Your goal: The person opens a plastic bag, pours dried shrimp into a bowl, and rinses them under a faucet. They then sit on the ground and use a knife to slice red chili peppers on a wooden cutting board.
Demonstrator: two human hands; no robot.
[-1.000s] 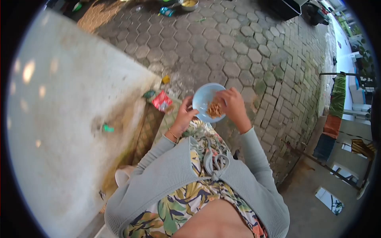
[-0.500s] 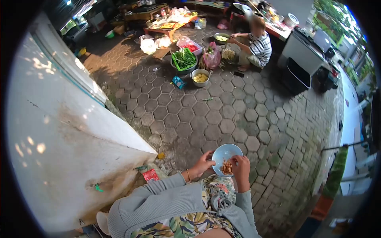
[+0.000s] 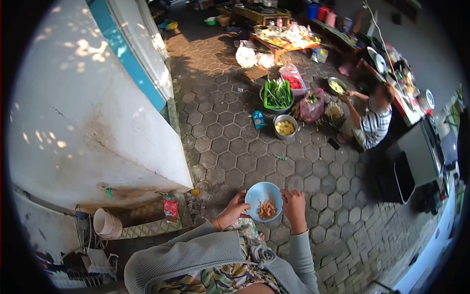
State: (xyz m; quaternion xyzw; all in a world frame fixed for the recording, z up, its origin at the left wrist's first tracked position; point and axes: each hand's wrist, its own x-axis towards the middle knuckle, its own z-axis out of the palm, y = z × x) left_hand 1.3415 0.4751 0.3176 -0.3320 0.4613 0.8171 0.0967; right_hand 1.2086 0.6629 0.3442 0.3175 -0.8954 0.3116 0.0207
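Note:
A light blue bowl (image 3: 258,192) is held in front of my waist. Small brown pieces of food (image 3: 267,209) lie inside, towards its lower side. My left hand (image 3: 233,211) grips the bowl's left rim, thumb on the inner edge and the other fingers mostly hidden beneath. On the opposite side, my right hand (image 3: 294,209) has its fingers closed at the right rim, with the fingertips pinched at the edge.
A person in a striped shirt (image 3: 377,125) squats by a bowl of pale cut food (image 3: 337,86). Nearby are a pot of yellow pieces (image 3: 285,127), a green basket of vegetables (image 3: 277,95) and a pink bag (image 3: 312,107). A white wall (image 3: 112,117) stands at left, with a bucket (image 3: 106,224) below.
My right hand has moved from the food inside the bowl to its right rim. The bowl has shifted slightly left in view, and the camera has turned left, showing more of the wall.

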